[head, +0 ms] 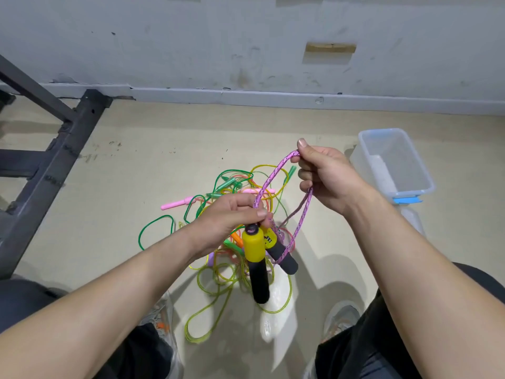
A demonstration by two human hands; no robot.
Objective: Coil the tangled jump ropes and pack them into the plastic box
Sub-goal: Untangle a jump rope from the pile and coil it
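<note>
My left hand (232,214) grips a purple braided jump rope (269,181) just above its two yellow-and-black handles (255,258), which hang down from my fist. My right hand (325,176) pinches the top of a loop of the same purple rope, held up between the hands. On the floor under my hands lies a tangled pile of thin jump ropes (218,272) in green, yellow, orange and pink, with a pink handle (177,203) sticking out to the left. A clear plastic box (393,162) stands on the floor to the right, with nothing in it.
A dark metal frame (54,160) stands on the floor at the left. A grey wall with a skirting board (246,97) runs along the back. My knees and shoes (341,318) are at the bottom edge, either side of the pile.
</note>
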